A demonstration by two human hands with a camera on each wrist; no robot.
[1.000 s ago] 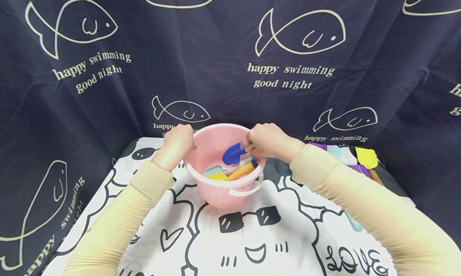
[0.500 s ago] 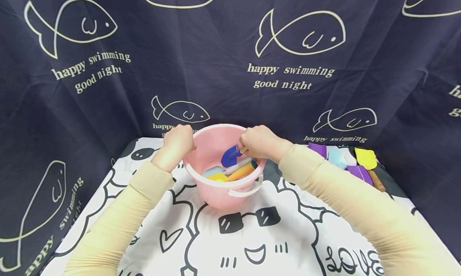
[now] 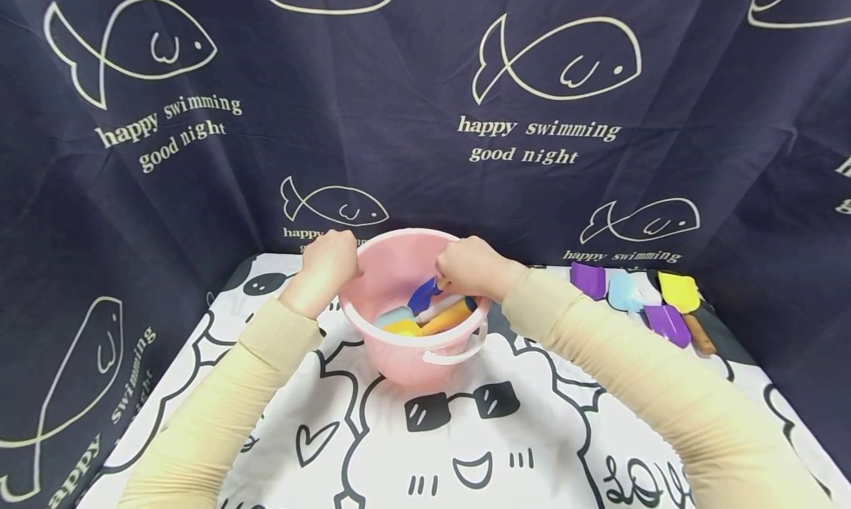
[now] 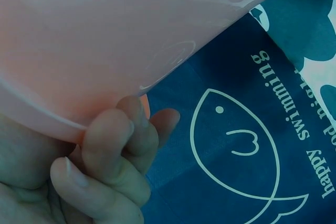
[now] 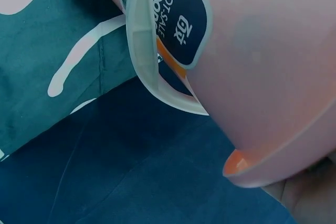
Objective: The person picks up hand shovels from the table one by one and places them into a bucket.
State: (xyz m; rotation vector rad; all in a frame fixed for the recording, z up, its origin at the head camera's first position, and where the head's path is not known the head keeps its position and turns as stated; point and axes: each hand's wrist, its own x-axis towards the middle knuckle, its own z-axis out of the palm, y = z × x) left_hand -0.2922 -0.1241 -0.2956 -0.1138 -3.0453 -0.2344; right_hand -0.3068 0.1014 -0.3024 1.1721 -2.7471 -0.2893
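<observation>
A pink bucket (image 3: 411, 365) with a white handle (image 3: 455, 357) stands on the cloth-covered table. At its left rim, my left hand (image 3: 331, 259) grips the edge; in the left wrist view, curled fingers (image 4: 113, 156) show at the bucket wall (image 4: 79, 40). My right hand (image 3: 473, 265) reaches over the right rim and pinches the short handle of a small blue shovel (image 3: 422, 297), whose blade points down inside. Below it lie a yellow piece (image 3: 402, 327), an orange-handled tool (image 3: 448, 317) and a light blue piece (image 3: 392, 317). The right wrist view shows mostly the bucket's outside (image 5: 262, 51); the right hand is largely hidden there.
At the back right of the table lie two purple shovel blades (image 3: 588, 280), a light blue shovel (image 3: 625, 292), a yellow blade (image 3: 679, 292) and a brown wooden handle (image 3: 700, 335). A dark fish-print curtain (image 3: 412, 125) hangs behind the table.
My right hand has moved left and slightly down into the bucket, lowering the blue shovel towards the other pieces. The left hand has kept its hold on the rim.
</observation>
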